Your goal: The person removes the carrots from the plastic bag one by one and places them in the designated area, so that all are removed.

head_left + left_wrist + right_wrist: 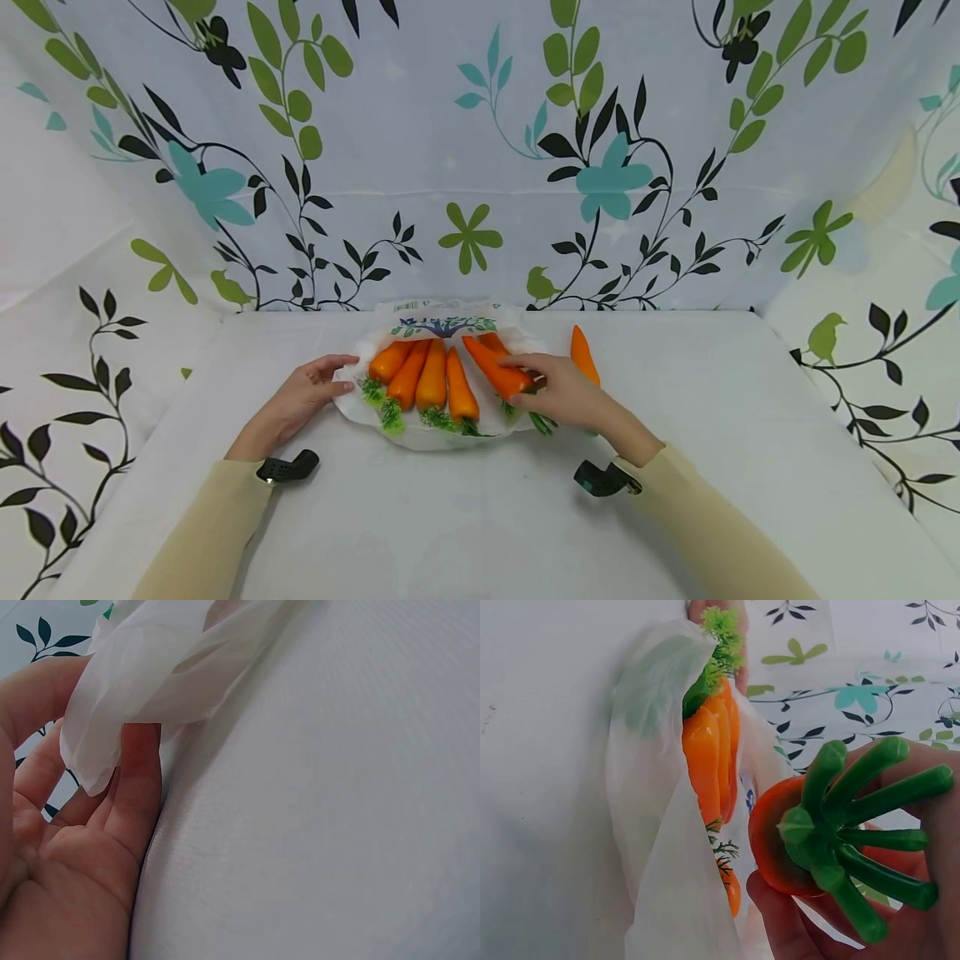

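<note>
A white plastic bag (420, 439) lies open on the table with several orange carrots (431, 379) inside, their green tops toward the person. My left hand (300, 400) holds the bag's left edge; in the left wrist view the white film (150, 682) sits between thumb and fingers of the hand (75, 847). My right hand (566, 392) grips a carrot (498, 371) near its top end, over the bag's right part. The right wrist view shows this carrot's green stems (870, 825) facing the camera, with the hand (930, 922) around it.
Another orange carrot (583, 354) lies on the white table (420, 533), to the right of the bag and behind the right forearm. A cloth printed with leaves and flowers (420, 167) hangs behind the table. A dark wrist camera is strapped on each wrist.
</note>
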Available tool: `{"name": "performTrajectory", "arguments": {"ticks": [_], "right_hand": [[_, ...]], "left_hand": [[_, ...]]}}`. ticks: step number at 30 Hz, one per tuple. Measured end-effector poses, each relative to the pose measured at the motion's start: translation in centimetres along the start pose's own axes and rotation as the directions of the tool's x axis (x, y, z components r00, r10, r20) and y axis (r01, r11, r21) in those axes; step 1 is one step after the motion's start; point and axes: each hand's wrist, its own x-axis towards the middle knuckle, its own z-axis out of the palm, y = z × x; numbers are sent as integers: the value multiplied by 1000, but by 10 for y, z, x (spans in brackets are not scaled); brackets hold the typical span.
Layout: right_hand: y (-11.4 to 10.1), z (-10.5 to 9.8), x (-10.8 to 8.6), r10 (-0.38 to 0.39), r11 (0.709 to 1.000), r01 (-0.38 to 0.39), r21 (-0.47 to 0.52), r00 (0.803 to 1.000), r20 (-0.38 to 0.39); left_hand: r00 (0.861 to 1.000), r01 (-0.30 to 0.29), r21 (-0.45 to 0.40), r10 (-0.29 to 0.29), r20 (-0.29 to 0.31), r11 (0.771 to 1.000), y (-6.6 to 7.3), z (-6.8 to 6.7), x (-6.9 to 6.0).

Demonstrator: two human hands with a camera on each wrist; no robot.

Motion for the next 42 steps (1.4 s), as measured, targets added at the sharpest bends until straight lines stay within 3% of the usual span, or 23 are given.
{"name": "performTrajectory", "arguments": {"ticks": [22, 42], "right_hand": [[7, -13, -29, -68, 998, 67, -23, 997, -46], [34, -24, -61, -12, 998, 4, -64, 993, -118]], "left_hand": [[1000, -18, -11, 18, 11, 1000, 0, 2, -2], [1000, -10, -16, 11, 7, 1000, -2, 1, -1]]}}
